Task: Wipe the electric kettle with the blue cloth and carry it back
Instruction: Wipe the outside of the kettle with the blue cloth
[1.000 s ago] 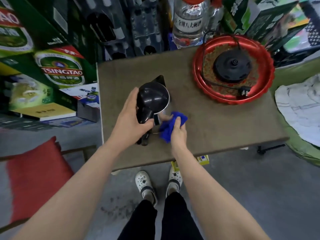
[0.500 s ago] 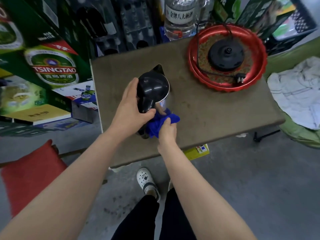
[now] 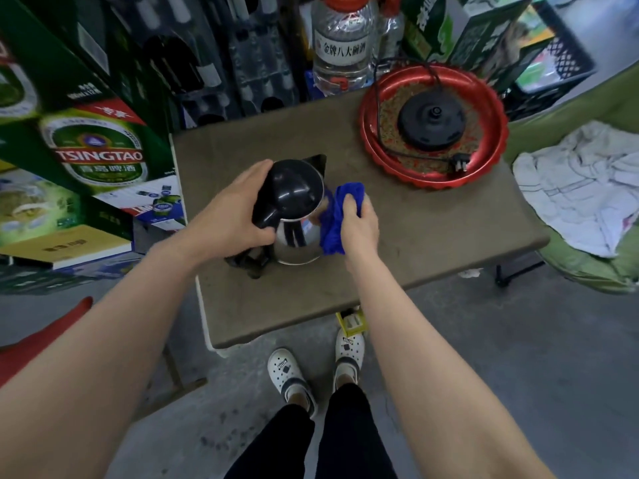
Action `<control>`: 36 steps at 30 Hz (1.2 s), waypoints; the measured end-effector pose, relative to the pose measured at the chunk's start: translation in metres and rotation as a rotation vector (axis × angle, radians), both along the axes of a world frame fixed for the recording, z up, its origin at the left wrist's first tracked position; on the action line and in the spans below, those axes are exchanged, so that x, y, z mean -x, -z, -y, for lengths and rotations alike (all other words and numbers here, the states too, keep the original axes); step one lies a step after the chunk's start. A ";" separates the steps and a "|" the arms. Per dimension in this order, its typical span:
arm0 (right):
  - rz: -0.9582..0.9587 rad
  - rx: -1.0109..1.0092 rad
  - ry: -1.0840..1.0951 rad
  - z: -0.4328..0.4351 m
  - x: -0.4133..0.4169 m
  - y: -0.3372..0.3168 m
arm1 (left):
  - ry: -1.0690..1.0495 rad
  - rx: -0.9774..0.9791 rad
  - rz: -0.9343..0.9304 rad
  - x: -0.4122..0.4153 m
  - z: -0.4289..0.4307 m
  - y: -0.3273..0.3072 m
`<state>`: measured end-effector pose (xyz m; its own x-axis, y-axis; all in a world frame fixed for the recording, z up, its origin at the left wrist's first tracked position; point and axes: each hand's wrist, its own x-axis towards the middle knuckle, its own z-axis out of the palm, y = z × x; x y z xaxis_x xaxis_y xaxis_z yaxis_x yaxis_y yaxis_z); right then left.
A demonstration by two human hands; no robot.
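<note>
Since half a second ago, the blue cloth [image 3: 340, 216] has moved from the near side of the electric kettle [image 3: 297, 219] to its right side.

Nearest, the left hand [image 3: 230, 216] is closed around the black handle and lid of the kettle, which stands on the brown tabletop [image 3: 432, 233] near its middle. The right hand [image 3: 359, 223] is closed on the bunched cloth and presses it against the shiny steel wall, so the kettle lies between both hands. Further back on the right, the black kettle base [image 3: 430, 122] sits in a red tray [image 3: 491, 98] with its cord and plug [image 3: 460, 160]. Behind the tabletop stands a clear bottle [image 3: 342, 46]; green beer boxes [image 3: 100, 150] are at the left.
</note>
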<state>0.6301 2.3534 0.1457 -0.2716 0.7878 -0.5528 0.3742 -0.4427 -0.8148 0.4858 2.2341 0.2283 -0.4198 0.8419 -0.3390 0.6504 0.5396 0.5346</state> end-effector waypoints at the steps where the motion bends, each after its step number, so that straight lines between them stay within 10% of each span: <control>1: -0.054 -0.123 -0.051 0.003 0.000 -0.011 | 0.043 0.044 -0.033 0.004 -0.001 -0.004; 5: -0.151 -0.441 -0.207 0.027 0.009 -0.023 | -0.022 0.072 -0.102 -0.014 -0.008 -0.008; 11: -0.016 0.083 -0.136 0.025 -0.017 0.032 | -0.253 0.039 -0.311 -0.046 -0.024 0.008; 17: -0.079 -0.065 -0.201 0.018 -0.025 0.024 | -0.241 0.113 -0.462 -0.047 -0.049 0.011; 36: -0.140 -0.567 -0.262 0.001 0.001 -0.046 | -0.299 -0.305 0.040 -0.007 0.020 -0.001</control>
<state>0.6289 2.3528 0.1918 -0.5342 0.8452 -0.0155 0.2851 0.1629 -0.9446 0.4924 2.2138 0.2294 -0.6527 0.7490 -0.1140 0.4648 0.5147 0.7204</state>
